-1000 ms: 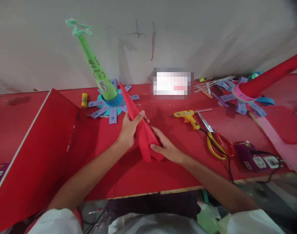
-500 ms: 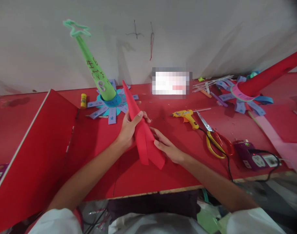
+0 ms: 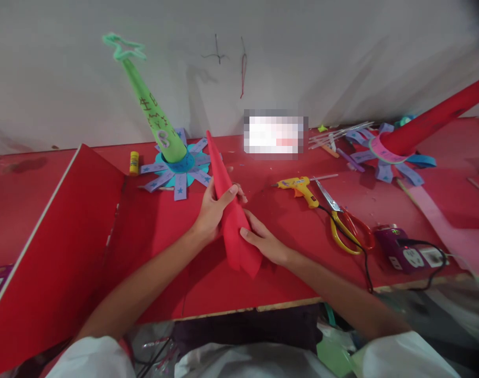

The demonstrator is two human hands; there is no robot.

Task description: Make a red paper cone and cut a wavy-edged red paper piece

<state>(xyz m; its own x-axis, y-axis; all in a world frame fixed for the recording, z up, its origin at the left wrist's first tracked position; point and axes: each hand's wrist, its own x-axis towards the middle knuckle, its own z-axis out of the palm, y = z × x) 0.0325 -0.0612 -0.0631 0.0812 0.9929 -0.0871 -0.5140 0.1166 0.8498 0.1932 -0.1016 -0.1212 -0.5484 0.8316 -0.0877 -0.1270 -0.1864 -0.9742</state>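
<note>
A red paper cone point(image 3: 234, 223) is held between my two hands over the red table, its narrow tip pointing up and away. My left hand point(image 3: 216, 209) is wrapped round the cone's middle, thumb across the front and fingertips showing behind its right side. Lower down on the right, my right hand point(image 3: 265, 239) grips the sheet near the wide end, thumb in front, with some fingers hidden behind. Just beyond the cone stands a green paper cone hat point(image 3: 155, 113) with dark writing, a blue flower-shaped brim and a pipe-cleaner star on top.
A yellow glue gun point(image 3: 298, 187) and scissors point(image 3: 337, 220) lie to the right, near a purple power socket block point(image 3: 398, 252). A red cone hat point(image 3: 424, 128) leans at far right. A glue stick point(image 3: 134, 163) stands by a red upright panel point(image 3: 66, 226) on the left.
The red cone has turned and rolled tighter; the gap at its lower edge has narrowed. Both hands have shifted slightly, the left to the right, still holding it.
</note>
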